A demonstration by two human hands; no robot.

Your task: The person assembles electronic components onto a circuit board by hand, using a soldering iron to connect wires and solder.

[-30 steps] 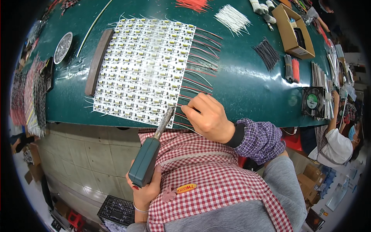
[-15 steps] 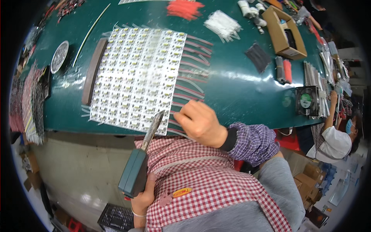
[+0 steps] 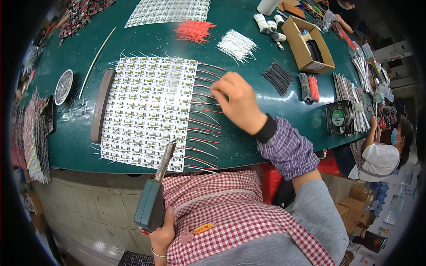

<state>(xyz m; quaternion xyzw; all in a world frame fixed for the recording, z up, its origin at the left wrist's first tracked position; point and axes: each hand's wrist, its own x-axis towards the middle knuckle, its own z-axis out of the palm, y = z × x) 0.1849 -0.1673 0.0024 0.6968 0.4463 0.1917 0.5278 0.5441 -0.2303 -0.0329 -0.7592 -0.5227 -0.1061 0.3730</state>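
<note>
My left hand [image 3: 163,230] is wrapped round the dark teal handle of a soldering gun [image 3: 150,205]. Its long metal tip reaches up over the lower right part of a white circuit-board panel [image 3: 146,106] covered in rows of small components. Red and white wires [image 3: 205,128] stick out along the panel's right edge. Over the upper ones hovers my right hand [image 3: 239,99], fingers curled and pinched; whether a wire is between them is hidden. A brown bar [image 3: 103,106] lies against the panel's left edge.
Piles of red wires [image 3: 193,32], white wires [image 3: 236,45] and black wires [image 3: 278,77] lie beyond. A cardboard box [image 3: 306,44] and a black fan [image 3: 339,117] stand right. At left are a round metal dish [image 3: 64,87] and wire bundles. A co-worker [image 3: 381,155] sits far right.
My right hand has moved up along the panel's right edge, from the lower wires to the upper ones. The view has shifted, showing more of the far table. The soldering gun stays in my left hand.
</note>
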